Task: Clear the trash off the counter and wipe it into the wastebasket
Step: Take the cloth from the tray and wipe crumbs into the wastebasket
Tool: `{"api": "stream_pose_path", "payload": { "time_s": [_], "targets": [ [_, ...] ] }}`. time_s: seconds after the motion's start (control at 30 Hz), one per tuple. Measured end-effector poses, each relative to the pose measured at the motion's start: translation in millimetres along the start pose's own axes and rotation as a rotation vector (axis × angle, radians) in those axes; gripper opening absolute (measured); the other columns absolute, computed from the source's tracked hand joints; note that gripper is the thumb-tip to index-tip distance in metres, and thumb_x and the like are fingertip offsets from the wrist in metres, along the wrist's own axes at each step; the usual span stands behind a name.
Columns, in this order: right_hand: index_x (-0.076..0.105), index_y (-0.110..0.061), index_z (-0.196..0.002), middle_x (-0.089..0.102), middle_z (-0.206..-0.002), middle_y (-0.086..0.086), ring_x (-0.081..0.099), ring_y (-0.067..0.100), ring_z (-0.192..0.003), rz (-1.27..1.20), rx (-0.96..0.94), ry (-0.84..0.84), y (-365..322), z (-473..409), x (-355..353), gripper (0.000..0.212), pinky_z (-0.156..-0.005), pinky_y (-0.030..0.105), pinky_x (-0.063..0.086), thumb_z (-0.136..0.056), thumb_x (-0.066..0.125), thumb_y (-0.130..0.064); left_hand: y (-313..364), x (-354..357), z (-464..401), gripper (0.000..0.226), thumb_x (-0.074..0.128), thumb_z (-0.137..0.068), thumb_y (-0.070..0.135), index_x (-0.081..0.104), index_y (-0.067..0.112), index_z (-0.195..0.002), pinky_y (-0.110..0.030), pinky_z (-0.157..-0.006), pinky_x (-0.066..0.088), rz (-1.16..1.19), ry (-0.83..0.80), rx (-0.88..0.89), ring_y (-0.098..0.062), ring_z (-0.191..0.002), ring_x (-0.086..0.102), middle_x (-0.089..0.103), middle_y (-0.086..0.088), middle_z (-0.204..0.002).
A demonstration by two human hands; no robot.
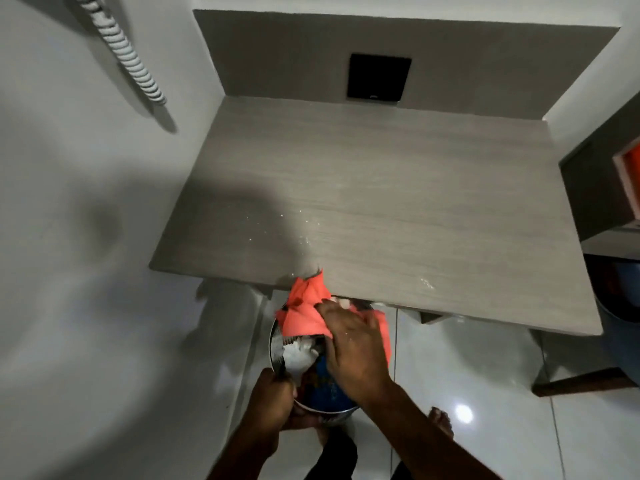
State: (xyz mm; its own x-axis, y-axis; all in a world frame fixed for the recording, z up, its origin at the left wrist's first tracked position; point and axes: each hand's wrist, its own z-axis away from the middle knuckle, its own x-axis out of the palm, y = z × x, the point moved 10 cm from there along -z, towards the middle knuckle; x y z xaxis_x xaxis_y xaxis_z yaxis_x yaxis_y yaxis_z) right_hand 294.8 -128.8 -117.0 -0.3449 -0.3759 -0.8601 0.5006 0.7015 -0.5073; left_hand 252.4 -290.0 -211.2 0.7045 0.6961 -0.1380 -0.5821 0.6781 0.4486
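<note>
Wastebasket (277, 344) rim in left hand (273, 400), coral cloth (304, 313) in right hand (356, 348), no legible writing

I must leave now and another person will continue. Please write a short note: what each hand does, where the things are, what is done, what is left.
Left hand: grips the wastebasket rim, holding it under the counter front edge.
Right hand: holds the orange cloth over the basket.
Done: large trash is off the counter; white and blue waste lies in the basket.
Left: white crumbs near the front edge, and more specks in the middle, to wipe into the basket.
</note>
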Motion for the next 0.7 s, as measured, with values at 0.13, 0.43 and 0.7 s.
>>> {"api": "stream_pose_path", "payload": {
  "time_s": [0.13, 0.43, 0.7],
  "targets": [
    [0.061, -0.018, -0.127, 0.072, -0.117, 0.007, 0.072, 0.024, -0.095, -0.174, 0.172, 0.341, 12, 3, -65, 0.048, -0.081, 0.034, 0.058, -0.08, 0.061, -0.012, -1, -19, -6, 0.027, 0.039, -0.09, -0.007, 0.062, -0.004, -0.103, -0.036, -0.044, 0.06, 0.027, 0.062, -0.013, -0.03, -0.043, 0.071, 0.068, -0.027, -0.081],
    [0.055, -0.017, -0.124, 0.067, -0.111, 0.022, 0.062, 0.042, -0.099, 0.07, 0.728, 0.337, 186, -19, -122, 0.04, -0.087, 0.047, 0.047, -0.091, 0.044, -0.036, 17, 16, -24, 0.026, 0.038, -0.101, 0.011, 0.062, 0.019, -0.106, -0.035, -0.047, 0.061, -0.014, -0.019, 0.023, -0.028, -0.058, 0.077, 0.075, -0.014, -0.089],
    [0.053, -0.014, -0.134, 0.059, -0.133, 0.018, 0.044, 0.036, -0.13, 0.117, 0.353, 0.051, 165, -28, -75, 0.058, -0.102, 0.048, 0.033, -0.085, 0.042, -0.042, 22, 69, -28, 0.039, 0.033, -0.095, -0.001, 0.063, 0.012, -0.117, -0.034, -0.046, 0.061, -0.065, -0.146, 0.007, -0.027, -0.054, 0.076, 0.07, -0.02, -0.103]
  ]
}}
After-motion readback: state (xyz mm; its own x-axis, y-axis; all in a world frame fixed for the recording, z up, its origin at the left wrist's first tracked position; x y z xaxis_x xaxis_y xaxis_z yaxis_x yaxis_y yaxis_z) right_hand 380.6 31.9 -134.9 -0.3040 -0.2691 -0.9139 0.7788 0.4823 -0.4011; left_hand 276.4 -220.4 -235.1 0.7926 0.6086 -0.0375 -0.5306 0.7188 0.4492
